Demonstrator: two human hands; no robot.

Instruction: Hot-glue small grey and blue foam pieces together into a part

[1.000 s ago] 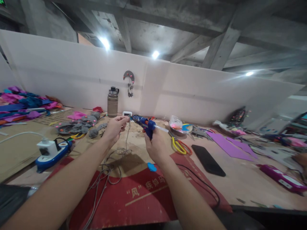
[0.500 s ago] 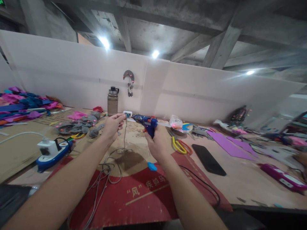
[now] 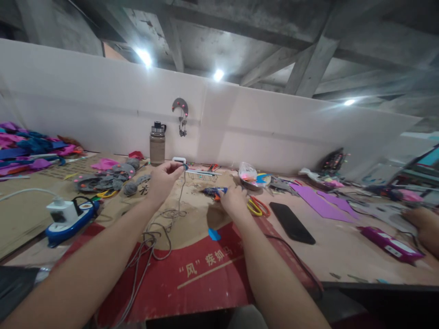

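My left hand [image 3: 165,179] is raised over the cardboard, thumb and fingers pinched on a small teal piece [image 3: 185,167] with a grey cord [image 3: 181,194]. The cord hangs from the pinch and runs down into loose loops on the cardboard. My right hand [image 3: 234,199] is closed around a blue hot glue gun [image 3: 216,190], low over the board, its nozzle pointing left. My hand hides the gun's handle and rear. Just right of that hand lie scissors [image 3: 254,208] with yellow and orange handles. A small bright blue scrap [image 3: 214,234] rests below the gun.
A bottle [image 3: 157,144] stands by the white partition. At left are a blue power strip [image 3: 70,224], grey felt pieces [image 3: 103,178] and colourful fabric. A black phone [image 3: 291,222], purple sheets [image 3: 322,203] and a magenta power strip [image 3: 391,244] lie right, near another person's hand [image 3: 421,226].
My right hand has lowered the glue gun rightward, away from the teal piece, towards the cardboard. My left hand keeps its pinch on the teal piece and cord. Another person's hand shows more at right.
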